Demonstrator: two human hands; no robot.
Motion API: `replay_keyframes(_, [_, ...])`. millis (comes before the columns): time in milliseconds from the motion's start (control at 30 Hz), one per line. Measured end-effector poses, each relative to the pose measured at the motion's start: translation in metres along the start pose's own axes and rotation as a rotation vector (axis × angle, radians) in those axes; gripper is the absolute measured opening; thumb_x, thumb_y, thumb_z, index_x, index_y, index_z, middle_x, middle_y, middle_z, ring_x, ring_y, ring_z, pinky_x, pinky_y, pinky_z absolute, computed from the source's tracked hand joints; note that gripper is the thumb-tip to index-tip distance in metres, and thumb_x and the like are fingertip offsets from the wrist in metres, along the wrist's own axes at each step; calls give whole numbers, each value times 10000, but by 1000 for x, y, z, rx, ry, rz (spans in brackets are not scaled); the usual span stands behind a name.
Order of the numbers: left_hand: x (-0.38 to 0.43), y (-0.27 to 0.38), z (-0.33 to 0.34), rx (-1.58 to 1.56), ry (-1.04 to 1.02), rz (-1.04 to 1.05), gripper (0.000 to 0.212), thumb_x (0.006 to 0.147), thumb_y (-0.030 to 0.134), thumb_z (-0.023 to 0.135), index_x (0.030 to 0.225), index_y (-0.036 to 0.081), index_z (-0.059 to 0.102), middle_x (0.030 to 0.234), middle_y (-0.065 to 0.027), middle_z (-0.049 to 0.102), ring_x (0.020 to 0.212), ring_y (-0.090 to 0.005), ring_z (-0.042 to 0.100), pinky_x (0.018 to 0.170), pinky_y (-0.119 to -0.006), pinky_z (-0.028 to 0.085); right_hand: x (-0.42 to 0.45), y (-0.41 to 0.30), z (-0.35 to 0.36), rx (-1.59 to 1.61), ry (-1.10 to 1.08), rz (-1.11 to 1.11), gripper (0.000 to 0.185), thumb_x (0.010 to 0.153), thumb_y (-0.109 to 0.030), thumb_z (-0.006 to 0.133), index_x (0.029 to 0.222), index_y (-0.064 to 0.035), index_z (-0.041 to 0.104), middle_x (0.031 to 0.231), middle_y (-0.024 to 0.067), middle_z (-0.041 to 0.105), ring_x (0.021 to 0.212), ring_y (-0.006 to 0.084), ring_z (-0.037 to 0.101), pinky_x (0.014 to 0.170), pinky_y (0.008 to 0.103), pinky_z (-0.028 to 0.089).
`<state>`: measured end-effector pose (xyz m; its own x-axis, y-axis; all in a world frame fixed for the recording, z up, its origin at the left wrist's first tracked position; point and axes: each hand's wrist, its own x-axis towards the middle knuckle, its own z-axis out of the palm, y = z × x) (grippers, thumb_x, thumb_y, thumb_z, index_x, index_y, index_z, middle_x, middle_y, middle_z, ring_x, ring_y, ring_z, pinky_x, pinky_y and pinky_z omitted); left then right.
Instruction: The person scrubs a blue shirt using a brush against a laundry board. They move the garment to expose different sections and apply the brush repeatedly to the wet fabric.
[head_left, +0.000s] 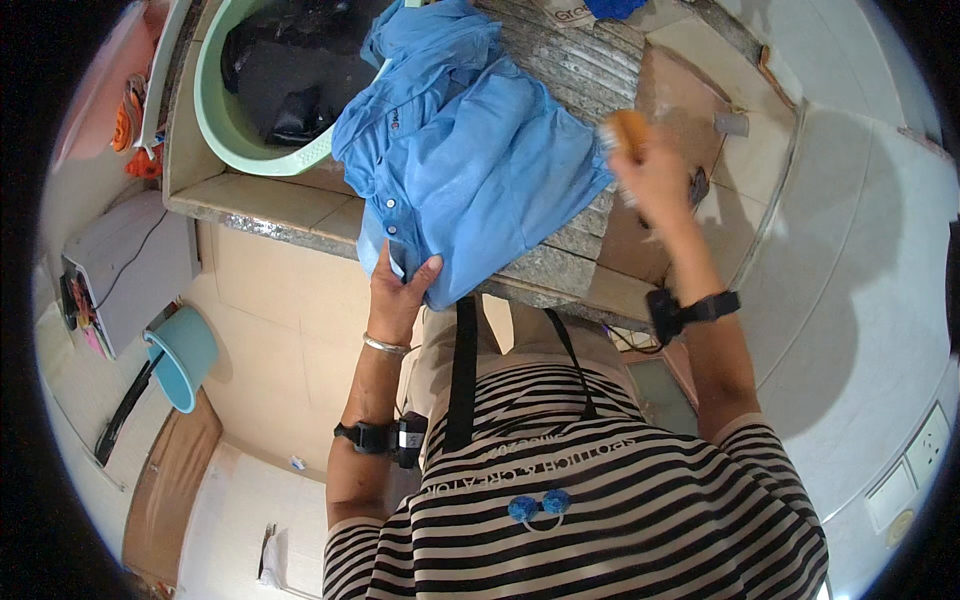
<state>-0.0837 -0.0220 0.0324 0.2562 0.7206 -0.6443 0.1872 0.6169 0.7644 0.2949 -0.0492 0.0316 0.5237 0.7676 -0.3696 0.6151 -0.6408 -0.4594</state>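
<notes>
A wet-looking blue buttoned shirt (487, 165) lies spread over a ridged stone washboard slab (577, 67). Its near end hangs over the slab's front edge. My left hand (401, 281) grips the shirt there, by the button strip, with the thumb on top. My right hand (656, 176), blurred, holds a scrubbing brush (628, 131) with an orange back and pale bristles. The brush is at the right edge of the shirt; whether it touches the cloth I cannot tell. Part of the shirt rests against the rim of a pale green basin (214, 112).
Dark cloth (300, 112) sits in dark water in the basin. A light blue bucket (184, 356) stands at the lower left, near a white cabinet (124, 262). A grey cylindrical piece (731, 124) lies on the tiled ledge at right, beside the wall (832, 247). Blue cloth (615, 7) shows at the top.
</notes>
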Motion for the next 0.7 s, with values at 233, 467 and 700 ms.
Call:
replay_keyframes(233, [9,-19,2,679,206,326,887,794,255,903,1433,-167,455,1237,-320,678,1140,-336,679,997,-370,508,-24,-28,67,-179,-243,-765,576,934,-288,695,1470,-196,503,1208,197,631,983,350,656,827,471,564])
replay_keyframes(467, [10,-16,7,640,249,325,836,784,214,903,1408,-162,491,1160,-338,700,1075,-344,717,931,-386,540,59,8,37,-366,98,-176,575,982,-328,639,1512,-214,449,1206,213,613,874,435,612,805,488,564])
replay_keyframes(700, [9,-16,10,643,238,358,806,799,226,894,1398,-151,508,1072,-317,720,944,-320,728,849,-382,550,-13,-32,93,-367,-378,-658,569,955,-260,638,1498,-252,471,1316,192,570,970,368,600,783,499,556])
